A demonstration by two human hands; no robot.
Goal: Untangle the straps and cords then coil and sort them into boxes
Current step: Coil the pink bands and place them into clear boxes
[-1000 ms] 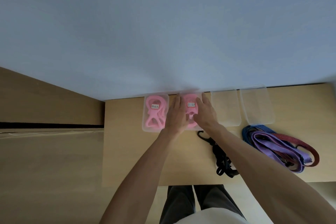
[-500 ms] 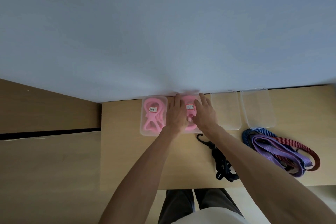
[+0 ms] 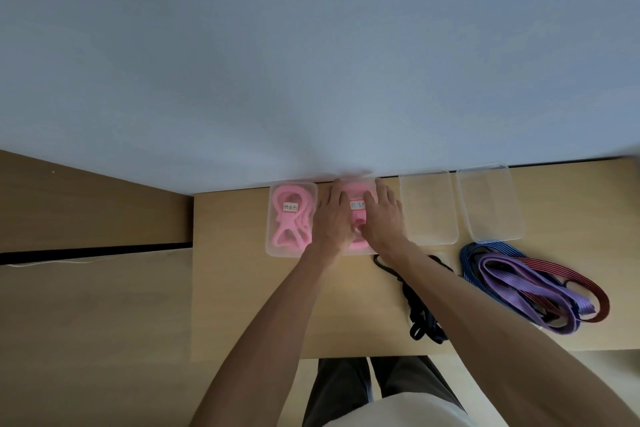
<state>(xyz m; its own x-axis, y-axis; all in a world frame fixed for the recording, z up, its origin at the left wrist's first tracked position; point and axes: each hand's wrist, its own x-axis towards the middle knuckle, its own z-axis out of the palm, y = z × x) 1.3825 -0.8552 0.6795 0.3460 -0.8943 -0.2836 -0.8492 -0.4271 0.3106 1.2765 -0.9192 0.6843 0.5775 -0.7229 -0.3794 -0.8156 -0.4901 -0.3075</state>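
Observation:
Four clear plastic boxes stand in a row along the table's far edge. The leftmost box (image 3: 291, 218) holds a coiled pink strap and has a white label. The second box (image 3: 356, 248) also holds a pink strap and a label. My left hand (image 3: 331, 220) and my right hand (image 3: 383, 218) both press flat on this second box, fingers straight. The third box (image 3: 429, 206) and fourth box (image 3: 490, 201) look empty. A black cord with a hook (image 3: 420, 308) lies in front of them, partly under my right forearm. A tangle of purple, blue and red straps (image 3: 526, 282) lies at the right.
The wooden table (image 3: 242, 288) ends close to my body at the bottom; my legs show below its edge. A pale wall rises directly behind the boxes. Lower wooden surfaces lie to the left of the table.
Both hands stay pressed on the second box with only slight finger shifts. The camera has tilted a little, so the table sits differently in the view.

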